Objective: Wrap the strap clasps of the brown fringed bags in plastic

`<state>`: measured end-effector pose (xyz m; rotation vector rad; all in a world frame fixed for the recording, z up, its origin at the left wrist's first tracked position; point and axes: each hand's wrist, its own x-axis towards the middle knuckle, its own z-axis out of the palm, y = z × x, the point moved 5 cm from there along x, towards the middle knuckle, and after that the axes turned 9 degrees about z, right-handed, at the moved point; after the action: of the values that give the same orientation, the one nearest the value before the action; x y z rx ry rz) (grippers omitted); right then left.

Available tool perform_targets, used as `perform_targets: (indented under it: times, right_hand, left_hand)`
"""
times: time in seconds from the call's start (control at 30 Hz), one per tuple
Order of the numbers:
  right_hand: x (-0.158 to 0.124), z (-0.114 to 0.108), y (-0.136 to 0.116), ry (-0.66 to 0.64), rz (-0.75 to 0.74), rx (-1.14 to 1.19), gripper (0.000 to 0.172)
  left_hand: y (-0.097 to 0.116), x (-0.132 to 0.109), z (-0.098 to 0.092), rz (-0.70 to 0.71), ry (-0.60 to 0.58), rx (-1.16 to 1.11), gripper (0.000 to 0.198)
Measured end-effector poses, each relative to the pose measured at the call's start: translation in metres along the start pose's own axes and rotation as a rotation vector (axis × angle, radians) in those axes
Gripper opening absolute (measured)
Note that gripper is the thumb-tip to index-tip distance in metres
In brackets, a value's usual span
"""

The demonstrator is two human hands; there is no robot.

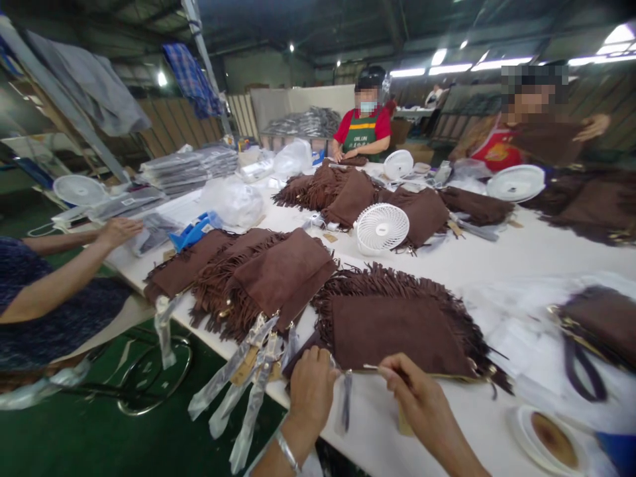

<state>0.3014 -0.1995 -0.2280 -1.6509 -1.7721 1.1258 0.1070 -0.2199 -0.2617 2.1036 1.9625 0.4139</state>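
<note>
A dark brown fringed suede bag (392, 334) lies in front of me, its zipped edge facing my body. My left hand (313, 381) is closed at the bag's near left corner, fingertips curled under; what they grip is hidden. Beside it a plastic-wrapped strap (346, 401) hangs down from the bag's edge. My right hand (410, 384) pinches a thin pale cord (370, 367) just off the zipped edge. Partly behind that hand is a tan tag (405, 424).
Stacked brown fringed bags (283, 271) lie to the left, their wrapped straps (253, 397) hanging over the table edge. A white fan (381, 228) stands ahead. A tape roll (546, 440) is at right. A co-worker's arm (74, 278) reaches in from the left; two people work across the table.
</note>
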Motion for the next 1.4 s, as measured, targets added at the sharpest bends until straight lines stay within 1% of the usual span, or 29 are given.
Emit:
perform_targets:
  times: [0.1, 0.17, 0.23, 0.27, 0.33, 0.43, 0.47, 0.53, 0.6, 0.67, 0.73, 0.8, 0.83, 0.93, 1.07, 1.4]
  right_hand:
    - [0.019, 0.029, -0.011, -0.075, -0.079, 0.116, 0.025]
    - [0.031, 0.045, -0.008, -0.075, -0.078, 0.156, 0.024]
    - [0.04, 0.054, 0.001, -0.062, -0.053, 0.173, 0.023]
    - [0.042, 0.056, 0.006, -0.063, -0.042, 0.182, 0.023]
    - [0.044, 0.057, 0.012, -0.075, -0.029, 0.2, 0.023]
    - [0.041, 0.053, 0.013, -0.079, -0.033, 0.185, 0.022]
    - [0.039, 0.052, 0.011, -0.075, -0.043, 0.165, 0.022]
    - [0.037, 0.05, 0.007, -0.068, -0.076, 0.116, 0.02]
    - [0.034, 0.05, 0.003, -0.063, -0.111, 0.064, 0.017]
    - [0.033, 0.052, 0.0, -0.068, -0.129, 0.017, 0.016]
    - [0.031, 0.055, -0.001, -0.067, -0.14, -0.026, 0.017]
    - [0.031, 0.058, -0.001, -0.064, -0.151, -0.064, 0.017]
    - [0.03, 0.059, -0.001, -0.063, -0.157, -0.081, 0.017]
    - [0.03, 0.062, 0.0, -0.069, -0.177, -0.126, 0.016]
    - [0.028, 0.066, -0.001, -0.084, -0.21, -0.169, 0.016]
    - [0.02, 0.075, -0.005, -0.027, -0.244, -0.33, 0.014]
  left_hand:
    - [0.0, 0.0, -0.002, 0.015, -0.026, -0.025, 0.019]
    - [-0.002, 0.001, -0.005, 0.018, -0.065, -0.073, 0.016]
    - [-0.005, 0.003, -0.007, -0.008, -0.089, -0.144, 0.011]
    - [-0.007, 0.003, -0.006, -0.038, -0.101, -0.201, 0.008]
    - [-0.012, 0.002, 0.002, -0.142, -0.143, -0.379, 0.001]
    - [-0.02, -0.006, 0.022, -0.314, -0.204, -0.713, 0.006]
    - [-0.022, -0.009, 0.028, -0.357, -0.206, -0.795, 0.006]
    - [-0.025, -0.013, 0.034, -0.397, -0.179, -0.877, 0.008]
    - [-0.026, -0.014, 0.035, -0.394, -0.157, -0.883, 0.012]
    - [-0.024, -0.013, 0.032, -0.356, -0.146, -0.851, 0.017]
    - [-0.021, -0.011, 0.031, -0.334, -0.135, -0.812, 0.026]
    - [-0.021, -0.01, 0.031, -0.352, -0.108, -0.756, 0.034]
    - [-0.021, -0.009, 0.031, -0.368, -0.094, -0.728, 0.035]
    - [-0.024, -0.009, 0.037, -0.398, -0.079, -0.706, 0.028]
    - [-0.029, -0.011, 0.043, -0.404, -0.076, -0.786, 0.019]
    - [-0.032, -0.017, 0.049, -0.413, -0.103, -0.848, 0.018]
